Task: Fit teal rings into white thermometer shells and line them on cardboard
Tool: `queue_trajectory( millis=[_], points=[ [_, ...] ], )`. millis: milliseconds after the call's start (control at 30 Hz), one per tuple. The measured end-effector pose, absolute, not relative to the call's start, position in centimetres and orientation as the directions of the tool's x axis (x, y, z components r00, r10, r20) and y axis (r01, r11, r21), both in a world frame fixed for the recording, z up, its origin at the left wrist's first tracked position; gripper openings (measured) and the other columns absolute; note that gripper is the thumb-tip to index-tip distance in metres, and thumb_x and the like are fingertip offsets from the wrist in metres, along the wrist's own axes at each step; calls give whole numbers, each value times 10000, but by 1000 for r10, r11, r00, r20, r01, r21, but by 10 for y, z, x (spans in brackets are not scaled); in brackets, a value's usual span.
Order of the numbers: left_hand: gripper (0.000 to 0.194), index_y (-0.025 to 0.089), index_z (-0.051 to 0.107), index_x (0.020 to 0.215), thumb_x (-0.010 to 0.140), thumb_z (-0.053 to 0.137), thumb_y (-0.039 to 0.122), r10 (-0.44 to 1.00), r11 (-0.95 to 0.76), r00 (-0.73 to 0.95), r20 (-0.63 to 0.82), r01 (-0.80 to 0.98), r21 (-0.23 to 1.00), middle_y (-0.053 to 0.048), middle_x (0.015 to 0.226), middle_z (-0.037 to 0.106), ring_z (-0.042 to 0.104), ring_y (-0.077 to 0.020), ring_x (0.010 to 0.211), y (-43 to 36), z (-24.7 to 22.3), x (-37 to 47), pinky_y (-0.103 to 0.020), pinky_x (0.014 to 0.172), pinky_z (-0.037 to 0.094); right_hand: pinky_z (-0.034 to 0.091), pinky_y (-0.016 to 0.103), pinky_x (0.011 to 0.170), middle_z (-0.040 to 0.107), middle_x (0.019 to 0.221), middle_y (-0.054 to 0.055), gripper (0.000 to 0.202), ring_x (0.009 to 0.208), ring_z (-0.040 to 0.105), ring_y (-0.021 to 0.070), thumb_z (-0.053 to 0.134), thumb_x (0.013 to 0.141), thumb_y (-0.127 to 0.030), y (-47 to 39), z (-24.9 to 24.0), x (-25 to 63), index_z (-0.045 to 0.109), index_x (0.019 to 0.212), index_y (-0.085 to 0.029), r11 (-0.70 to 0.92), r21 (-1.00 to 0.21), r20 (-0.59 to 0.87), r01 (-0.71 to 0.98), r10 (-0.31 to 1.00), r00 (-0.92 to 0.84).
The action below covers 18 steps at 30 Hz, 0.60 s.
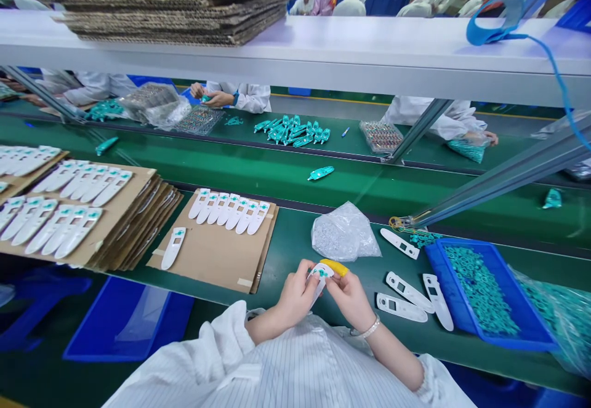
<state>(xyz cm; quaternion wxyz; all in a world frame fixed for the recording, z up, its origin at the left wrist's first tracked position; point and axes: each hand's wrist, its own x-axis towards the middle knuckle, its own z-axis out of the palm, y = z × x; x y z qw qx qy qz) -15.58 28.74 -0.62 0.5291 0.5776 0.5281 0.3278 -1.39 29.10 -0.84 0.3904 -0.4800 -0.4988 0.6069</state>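
Observation:
Close to my body, a white plastic shell (317,286) with a teal piece at its upper end is held between both hands. My left hand (294,292) grips its left side, with the thumb on its face. On the other side my right hand (351,299) presses a thumb near the teal piece, and a yellow cover (335,266) sits on one of its fingers. Several loose white shells (401,307) lie to the right, by a blue tray (496,334) of small teal parts (480,285). A clear plastic bag (344,232) rests just beyond my hands.
Left of me, cardboard sheets (219,248) carry rows of white shells (228,210), and a taller cardboard stack (133,229) holds more. A green belt (258,168) runs behind with a teal casing (321,173) on it. A metal strut (489,177) slants on the right, under a white shelf (351,45).

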Motion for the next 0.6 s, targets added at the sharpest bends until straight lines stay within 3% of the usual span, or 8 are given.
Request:
queue_trajectory(
  millis=[167, 333, 467, 600],
  points=[
    [219, 192, 450, 980, 892, 340, 359, 968, 24, 222, -114, 370, 929, 2, 725, 626, 559, -123, 586, 286, -7, -156, -214, 551, 366, 510, 311, 742, 660, 905, 57, 231, 809, 623, 178, 526, 790, -324, 291, -9, -17, 575, 961, -178, -174, -984, -178, 38, 966, -185],
    [236, 192, 482, 967, 900, 327, 358, 985, -3, 154, -80, 474, 881, 10, 729, 600, 544, -112, 586, 287, -15, -169, -207, 561, 379, 483, 374, 870, 578, 1158, 94, 395, 1046, 555, 210, 528, 777, -315, 287, -15, -17, 491, 1155, -205, -121, -980, -153, 161, 966, -209],
    [251, 194, 520, 956, 893, 338, 356, 992, 77, -122, 3, 640, 764, -14, 804, 594, 568, -136, 725, 307, -43, -223, -231, 679, 433, 489, 406, 868, 546, 1190, 120, 445, 1066, 540, 232, 547, 750, -395, 282, -31, -9, 488, 1148, -204, -144, -952, -190, 272, 970, -150],
    [251, 153, 533, 969, 874, 350, 295, 885, 300, -455, 96, 717, 630, -106, 1008, 537, 521, -199, 971, 330, -78, -316, -319, 843, 422, 494, 392, 871, 582, 1116, 138, 506, 1047, 551, 251, 556, 707, -493, 284, -46, -3, 521, 1100, -177, -272, -909, -314, 317, 945, -90]
  ],
)
